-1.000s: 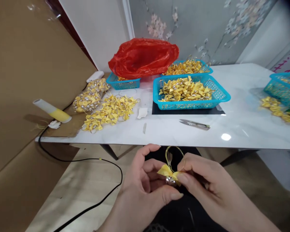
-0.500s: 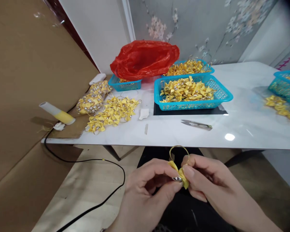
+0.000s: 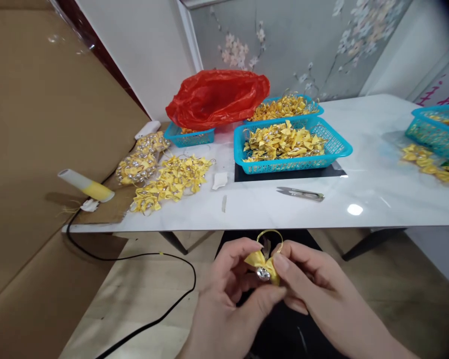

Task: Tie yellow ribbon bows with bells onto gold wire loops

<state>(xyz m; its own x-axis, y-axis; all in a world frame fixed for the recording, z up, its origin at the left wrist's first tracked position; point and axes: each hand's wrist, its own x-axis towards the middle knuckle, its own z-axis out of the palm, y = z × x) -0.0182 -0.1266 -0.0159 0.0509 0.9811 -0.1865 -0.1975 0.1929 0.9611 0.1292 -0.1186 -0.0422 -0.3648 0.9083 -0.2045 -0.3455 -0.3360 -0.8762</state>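
Note:
A yellow ribbon bow (image 3: 269, 265) with a shiny silver ball, bell-like, at its middle and a thin gold cord loop (image 3: 271, 231) is held over my lap, in front of the table. My right hand (image 3: 317, 279) pinches its right side between thumb and fingers, near the foot of the loop. My left hand (image 3: 231, 294) is curled round the left side, index fingertip at the upper left wing and thumb just below the bow. The silver ball faces me between the two hands. The left hand's other fingers are partly hidden behind the bow.
On the white table (image 3: 374, 149), a blue basket (image 3: 295, 164) holds several yellow bows; more baskets stand behind and at right. Thread snips (image 3: 301, 193) lie near the front edge. Left are a bow pile (image 3: 177, 177), a red plastic bag (image 3: 217, 99) and a yellow-white tube (image 3: 85, 185).
My left thumb and index finger have spread from their pinch over the silver ball, which now shows fully. The bow has turned more towards me and shifted slightly left. My right hand keeps its pinch.

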